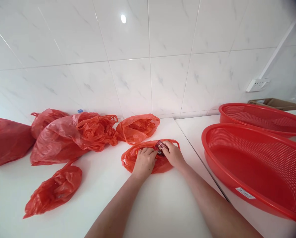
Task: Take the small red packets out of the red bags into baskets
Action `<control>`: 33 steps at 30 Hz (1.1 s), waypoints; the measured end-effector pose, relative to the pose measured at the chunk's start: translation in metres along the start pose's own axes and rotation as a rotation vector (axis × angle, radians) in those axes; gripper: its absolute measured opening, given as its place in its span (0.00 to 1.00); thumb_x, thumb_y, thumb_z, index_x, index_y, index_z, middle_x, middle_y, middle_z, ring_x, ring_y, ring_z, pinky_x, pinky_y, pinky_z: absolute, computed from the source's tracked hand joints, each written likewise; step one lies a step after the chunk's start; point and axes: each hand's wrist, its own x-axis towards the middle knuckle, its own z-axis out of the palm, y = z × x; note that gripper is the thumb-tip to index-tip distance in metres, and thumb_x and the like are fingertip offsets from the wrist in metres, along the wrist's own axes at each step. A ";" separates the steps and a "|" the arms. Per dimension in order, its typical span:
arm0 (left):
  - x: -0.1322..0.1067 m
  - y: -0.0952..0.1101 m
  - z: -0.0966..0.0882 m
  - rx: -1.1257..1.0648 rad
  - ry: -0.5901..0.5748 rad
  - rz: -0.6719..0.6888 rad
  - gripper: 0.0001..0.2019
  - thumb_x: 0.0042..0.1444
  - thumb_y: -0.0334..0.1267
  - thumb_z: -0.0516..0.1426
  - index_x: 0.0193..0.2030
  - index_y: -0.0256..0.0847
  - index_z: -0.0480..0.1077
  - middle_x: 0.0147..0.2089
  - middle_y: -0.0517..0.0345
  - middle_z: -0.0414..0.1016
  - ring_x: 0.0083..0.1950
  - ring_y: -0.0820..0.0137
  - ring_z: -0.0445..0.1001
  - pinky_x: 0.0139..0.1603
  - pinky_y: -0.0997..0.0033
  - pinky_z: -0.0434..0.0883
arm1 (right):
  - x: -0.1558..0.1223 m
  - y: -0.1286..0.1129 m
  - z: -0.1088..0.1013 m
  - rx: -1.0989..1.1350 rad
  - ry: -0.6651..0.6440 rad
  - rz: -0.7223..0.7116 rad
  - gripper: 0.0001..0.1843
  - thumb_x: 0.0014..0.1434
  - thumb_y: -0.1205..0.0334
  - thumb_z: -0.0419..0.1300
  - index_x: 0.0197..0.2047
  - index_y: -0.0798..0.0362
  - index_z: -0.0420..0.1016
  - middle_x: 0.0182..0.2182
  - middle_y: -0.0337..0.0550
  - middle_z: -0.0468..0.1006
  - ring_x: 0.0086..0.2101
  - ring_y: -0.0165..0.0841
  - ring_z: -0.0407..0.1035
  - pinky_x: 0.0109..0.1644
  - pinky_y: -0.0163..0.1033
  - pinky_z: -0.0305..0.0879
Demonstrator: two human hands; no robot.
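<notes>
- The thin, glossy red plastic bag (163, 169) sits with its mouth open on the smooth white desk (100, 201), between the two arms.
- The right hand (173, 156) pinches a small dark maroon packet with pale print (160, 144) at the bag's mouth.
- The left hand (145, 161) reaches into the opening, fingers curled downward—whether they hold anything, I cannot tell.
- The packet could slip: only a corner seems pinched, and its wrapper looks slick.
- The bag's film could tear or bunch, being so thin, if the hands pull apart against it.
- The handle strip arching just beyond the right hand could snag that wrist on lifting—and drag the whole bag along.
- A translucent red plastic bag with a crumpled mouth (138, 128) lies just behind; a wide sweep of the left hand could disturb it.
- The oval red perforated plastic basket (239, 158) stands apart to the right, its raised rim a possible bump for the right forearm.
</notes>
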 end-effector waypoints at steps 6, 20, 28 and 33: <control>-0.005 -0.003 -0.001 -0.081 0.044 -0.059 0.09 0.56 0.29 0.53 0.39 0.43 0.73 0.39 0.53 0.74 0.42 0.63 0.69 0.46 0.59 0.66 | 0.001 0.000 -0.004 -0.173 0.059 0.001 0.13 0.51 0.68 0.50 0.40 0.48 0.66 0.33 0.37 0.76 0.31 0.33 0.69 0.33 0.36 0.60; -0.015 -0.013 -0.021 -0.913 0.220 -0.628 0.08 0.54 0.41 0.56 0.35 0.39 0.71 0.33 0.58 0.77 0.34 0.70 0.74 0.36 0.71 0.72 | -0.006 -0.013 -0.002 -0.178 -0.074 -0.203 0.12 0.49 0.72 0.50 0.32 0.49 0.71 0.32 0.38 0.76 0.34 0.33 0.68 0.37 0.37 0.63; -0.016 -0.012 -0.011 -1.089 0.230 -0.635 0.10 0.53 0.41 0.57 0.39 0.38 0.68 0.30 0.60 0.74 0.31 0.73 0.72 0.32 0.74 0.70 | -0.012 -0.028 0.005 -0.239 0.082 -0.280 0.10 0.59 0.58 0.53 0.31 0.50 0.72 0.28 0.41 0.75 0.34 0.34 0.67 0.40 0.38 0.61; -0.018 -0.008 -0.008 -1.105 0.194 -0.587 0.08 0.54 0.40 0.56 0.38 0.39 0.69 0.32 0.59 0.75 0.32 0.73 0.73 0.34 0.73 0.70 | -0.020 -0.031 0.019 -0.214 -0.032 -0.249 0.10 0.58 0.55 0.55 0.29 0.50 0.71 0.27 0.40 0.72 0.28 0.31 0.65 0.31 0.35 0.59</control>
